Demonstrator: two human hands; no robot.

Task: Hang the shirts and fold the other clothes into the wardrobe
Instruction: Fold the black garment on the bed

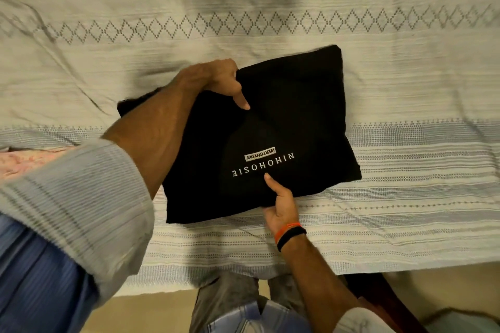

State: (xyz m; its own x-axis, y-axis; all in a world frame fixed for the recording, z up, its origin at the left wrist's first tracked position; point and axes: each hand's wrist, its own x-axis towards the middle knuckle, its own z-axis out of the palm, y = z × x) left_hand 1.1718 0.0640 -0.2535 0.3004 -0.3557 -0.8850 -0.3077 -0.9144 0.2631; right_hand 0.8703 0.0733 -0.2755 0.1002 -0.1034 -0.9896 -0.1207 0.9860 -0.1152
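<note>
A folded black garment (297, 105) with white lettering lies on the bed near its front edge. My left hand (219, 78) grips its far left edge, thumb on top and fingers hidden under the cloth. At the near edge my right hand (281, 205) holds the garment the same way, thumb pressed on top just below the lettering, fingers tucked beneath. The garment looks slightly lifted and tilted between the two hands.
The bed is covered by a pale woven bedspread (378, 35) with diamond and stripe patterns. A pink patterned cloth (24, 159) shows at the left edge. The floor (151, 311) and my legs are below the bed's front edge.
</note>
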